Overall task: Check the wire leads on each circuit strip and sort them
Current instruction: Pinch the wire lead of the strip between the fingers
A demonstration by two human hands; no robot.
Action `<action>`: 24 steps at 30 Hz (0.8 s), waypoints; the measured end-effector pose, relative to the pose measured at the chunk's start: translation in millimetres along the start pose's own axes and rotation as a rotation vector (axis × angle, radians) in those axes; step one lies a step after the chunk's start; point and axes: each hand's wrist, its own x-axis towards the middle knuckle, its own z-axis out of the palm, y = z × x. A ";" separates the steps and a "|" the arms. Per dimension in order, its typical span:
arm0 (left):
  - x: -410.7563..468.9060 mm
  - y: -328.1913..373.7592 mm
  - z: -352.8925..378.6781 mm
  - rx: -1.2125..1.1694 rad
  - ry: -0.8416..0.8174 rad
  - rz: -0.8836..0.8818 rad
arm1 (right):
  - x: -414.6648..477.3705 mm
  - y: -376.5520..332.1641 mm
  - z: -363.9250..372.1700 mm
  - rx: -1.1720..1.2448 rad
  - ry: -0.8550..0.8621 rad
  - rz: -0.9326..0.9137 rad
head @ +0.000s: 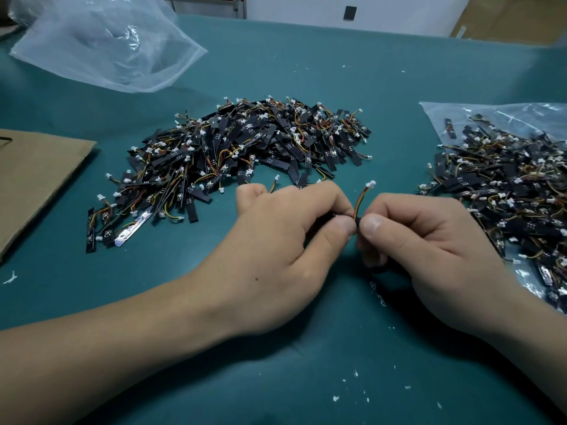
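Note:
My left hand (285, 240) and my right hand (429, 240) meet over the middle of the green table, each pinching one small black circuit strip (356, 221) between thumb and forefinger. The strip is mostly hidden by my fingers. Its red, yellow and black wire lead (359, 200) curves upward and ends in a white connector (371, 184). A large pile of like strips (245, 151) lies behind my left hand. A second pile (506, 191) lies to the right on a clear plastic bag (435, 118).
A crumpled clear plastic bag (107, 47) lies at the back left. A brown cardboard sheet (36, 179) lies at the left edge. Small white scraps (336, 398) dot the green table mat (184, 286) near the front.

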 end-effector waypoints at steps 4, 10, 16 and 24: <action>-0.3 0.4 -0.8 -0.029 0.002 -0.022 | -0.8 0.7 -0.6 0.050 0.068 -0.013; -0.6 -3.7 0.9 -0.038 0.010 0.024 | -1.1 -0.6 -2.3 0.102 0.029 -0.034; 3.7 -4.0 -5.1 -0.145 -0.021 0.016 | -2.4 -3.6 -1.1 0.044 -0.009 -0.026; 11.8 -8.6 -12.5 -0.390 -0.194 -0.066 | -3.7 -8.4 -0.2 -0.008 -0.020 -0.052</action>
